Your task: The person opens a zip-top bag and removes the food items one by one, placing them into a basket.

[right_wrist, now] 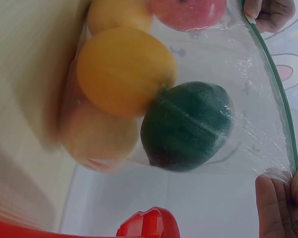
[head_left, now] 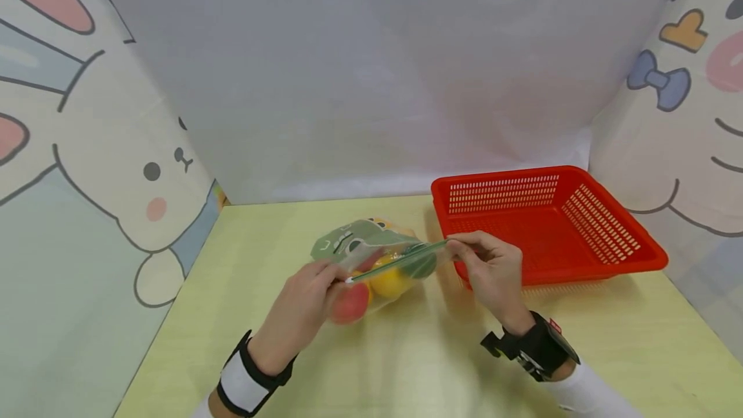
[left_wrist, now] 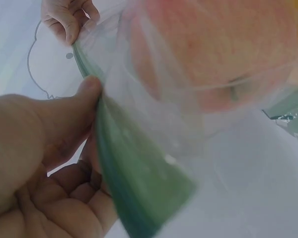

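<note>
A clear zip bag point(head_left: 348, 240) with a green printed panel hangs between the two hands, its green zip edge point(head_left: 400, 264) stretched nearly straight. My left hand point(head_left: 302, 308) pinches the left end between thumb and fingers, beside a small white piece. At the other end, my right hand point(head_left: 490, 273) pinches the zip corner. Inside the bag are a red fruit point(head_left: 350, 305), a yellow-orange fruit point(right_wrist: 121, 72), a dark green fruit point(right_wrist: 186, 126) and a pale peach-coloured fruit point(right_wrist: 99, 136). The left wrist view shows the red fruit point(left_wrist: 213, 44) close up through the film.
A red plastic basket point(head_left: 499, 179) with slotted walls stands on the right of the pale yellow table point(head_left: 261, 231), just beyond my right hand. White sheets with cartoon rabbits point(head_left: 128, 173) enclose the sides, and a plain sheet point(head_left: 371, 82) stands behind.
</note>
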Motion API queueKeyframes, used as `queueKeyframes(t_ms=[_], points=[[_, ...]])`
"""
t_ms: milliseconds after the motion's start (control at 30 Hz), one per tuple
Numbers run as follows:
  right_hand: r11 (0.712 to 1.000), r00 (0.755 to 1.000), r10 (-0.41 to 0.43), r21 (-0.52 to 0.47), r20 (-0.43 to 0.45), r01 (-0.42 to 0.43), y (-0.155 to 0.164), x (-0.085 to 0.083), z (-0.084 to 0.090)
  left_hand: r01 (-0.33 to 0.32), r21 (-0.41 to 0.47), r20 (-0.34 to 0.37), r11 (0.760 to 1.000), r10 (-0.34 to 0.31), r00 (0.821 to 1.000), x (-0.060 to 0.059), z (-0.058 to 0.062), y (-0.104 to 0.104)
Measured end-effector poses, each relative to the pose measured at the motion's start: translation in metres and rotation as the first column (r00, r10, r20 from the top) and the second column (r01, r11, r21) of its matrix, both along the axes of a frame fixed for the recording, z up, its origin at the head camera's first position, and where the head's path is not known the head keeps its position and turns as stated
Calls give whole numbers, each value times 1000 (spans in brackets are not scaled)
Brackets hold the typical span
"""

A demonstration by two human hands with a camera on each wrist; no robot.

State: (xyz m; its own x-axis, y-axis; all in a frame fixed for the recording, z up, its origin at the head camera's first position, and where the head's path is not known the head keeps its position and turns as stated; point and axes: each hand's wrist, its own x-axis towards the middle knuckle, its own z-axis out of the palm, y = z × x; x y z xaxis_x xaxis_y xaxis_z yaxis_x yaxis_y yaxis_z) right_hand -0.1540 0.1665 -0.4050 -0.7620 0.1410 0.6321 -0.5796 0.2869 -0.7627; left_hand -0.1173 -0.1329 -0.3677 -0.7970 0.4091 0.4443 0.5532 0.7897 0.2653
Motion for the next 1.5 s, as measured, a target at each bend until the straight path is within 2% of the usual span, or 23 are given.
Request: queueKeyframes(t_ms=[100,333,500,733,833,933,1067,1200,1367,1500], points=[[1000,1000,-8,-2,21,8,2,0,0,-30,4,-2,1000,30,1000,4,0,-7],[1000,1000,0,0,-1,0,8,-5,0,-60,30,-46,998,61,997,9,-5,-22],[1000,1000,-25,-10,4,25,11,-9,0,-93,46,-45,995,95,994,11,-8,-31],[998,997,-45,-51,56,48,14,-11,0,-99,62,-116,993,106,988,14,-11,-42],[997,996,-48,-61,70,52,15,-12,1,-96,77,-99,992,103,990,16,-10,-44],[996,996,-45,-67,81,51,15,-12,1,-88,90,-30,992,91,995,18,-8,-44],[996,995,-46,-72,87,52,16,-12,1,-45,68,111,997,38,993,19,-5,-42],[996,996,-32,-82,79,38,16,-12,0,66,49,210,997,-74,975,16,-4,-37],[996,997,-15,-90,78,22,15,-13,-1,218,97,244,971,-235,941,3,-3,-21],[997,996,-27,-67,87,33,14,-12,-1,255,185,253,949,-297,921,-14,-2,-1]])
